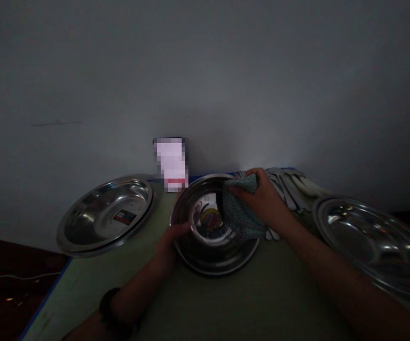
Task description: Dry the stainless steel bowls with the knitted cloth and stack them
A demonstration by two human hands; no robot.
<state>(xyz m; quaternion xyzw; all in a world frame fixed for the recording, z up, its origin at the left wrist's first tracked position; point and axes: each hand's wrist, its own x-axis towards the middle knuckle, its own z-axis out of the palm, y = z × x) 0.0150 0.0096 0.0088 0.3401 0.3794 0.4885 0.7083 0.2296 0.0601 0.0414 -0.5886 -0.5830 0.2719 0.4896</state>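
The shiny round bowl [205,255] is in the middle, near the back edge of the green table [205,308]. The left hand [167,248] grips its left rim, with the thumb over the inside and the other fingers mostly hidden. The right hand [263,196] has its fingers pinched on a checked cloth [242,213], which hangs over the right side of the bowl and covers part of it.

To the left sit two shiny pans [94,222], one in the other, with a dark tag [124,217] inside the top one. To the right are more shiny dishes [371,237], close to the right arm. Spoons [290,192] lie in a bunch behind the right hand, between it and those dishes. A bright screen [171,161], all blurry, stands up by the wall [205,71], just behind the bowl and a bit left.

The table has a blue edge. There is a thin bare strip between the pans and the bowl, and a bigger bare patch in front, between the arms. The wall and the screen block the back.

The bowl's open side points up and a bit toward the person. It is round, so it has no long way. A sticker [211,219] shows in its bottom.
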